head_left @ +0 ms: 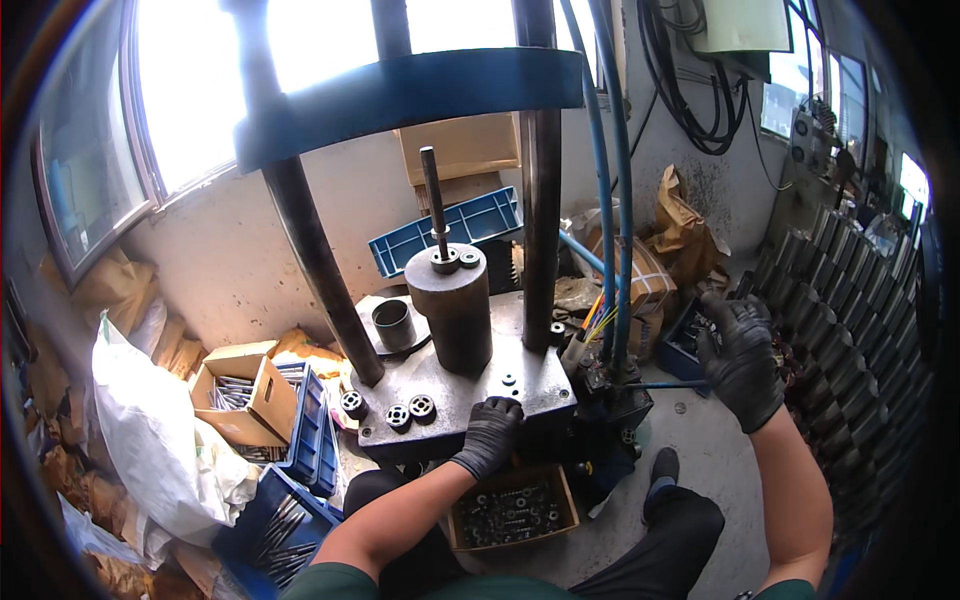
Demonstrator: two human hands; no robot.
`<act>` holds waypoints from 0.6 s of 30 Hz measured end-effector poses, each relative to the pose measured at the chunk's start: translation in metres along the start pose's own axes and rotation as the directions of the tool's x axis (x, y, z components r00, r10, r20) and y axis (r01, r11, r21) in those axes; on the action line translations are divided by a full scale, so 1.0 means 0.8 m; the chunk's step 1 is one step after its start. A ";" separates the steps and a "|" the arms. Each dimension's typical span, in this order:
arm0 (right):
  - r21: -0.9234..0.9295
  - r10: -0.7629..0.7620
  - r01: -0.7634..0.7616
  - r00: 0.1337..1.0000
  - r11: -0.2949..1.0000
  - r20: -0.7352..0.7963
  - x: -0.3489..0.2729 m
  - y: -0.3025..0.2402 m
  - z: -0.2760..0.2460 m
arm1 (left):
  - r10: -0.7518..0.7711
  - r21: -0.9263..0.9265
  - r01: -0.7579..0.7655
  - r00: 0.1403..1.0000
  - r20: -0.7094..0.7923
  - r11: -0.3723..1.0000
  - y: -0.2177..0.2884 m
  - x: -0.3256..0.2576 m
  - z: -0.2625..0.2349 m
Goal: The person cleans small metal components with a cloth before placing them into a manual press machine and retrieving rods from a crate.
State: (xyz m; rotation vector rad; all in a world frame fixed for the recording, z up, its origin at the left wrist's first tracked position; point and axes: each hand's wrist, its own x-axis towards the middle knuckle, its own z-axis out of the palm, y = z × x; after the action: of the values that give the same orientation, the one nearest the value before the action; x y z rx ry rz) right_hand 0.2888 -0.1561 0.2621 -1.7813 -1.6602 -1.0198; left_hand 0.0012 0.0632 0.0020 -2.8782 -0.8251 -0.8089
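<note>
My left hand (492, 437), in a dark grey glove, rests at the front edge of the press's metal table (460, 405) with its fingers curled together; what they hold, if anything, is hidden. Just beyond its fingertips lie small dark rings (509, 380). My right hand (742, 362), gloved alike, is raised at the right beside a blue bin (683, 340) of metal parts, its thumb apart from bent fingers and nothing visible in it. A thick steel cylinder (452, 310) stands mid-table, with an upright rod (434, 195) on top. Several slotted round metal parts (422, 408) sit at the table's front left.
Steel columns (541, 220) and a blue crossbeam (410, 100) frame the press. A box of small parts (512, 512) sits below my left hand. Left are a cardboard box (262, 398) and blue crates (315, 435) of rods. Stacked metal tubes (840, 300) line the right; blue hoses (622, 200) hang nearby.
</note>
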 end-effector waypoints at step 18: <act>0.853 -0.016 -0.159 0.981 0.497 0.192 0.081 -0.231 0.156 | -0.207 -0.978 0.149 0.962 0.177 -0.145 -0.046 0.116 -0.196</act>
State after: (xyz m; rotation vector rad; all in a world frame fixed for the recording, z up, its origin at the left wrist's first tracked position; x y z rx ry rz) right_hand 0.1289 0.0061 0.2148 -1.1994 -1.7053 0.1201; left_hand -0.0242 0.1121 0.1795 -3.8702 -0.7056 -2.5978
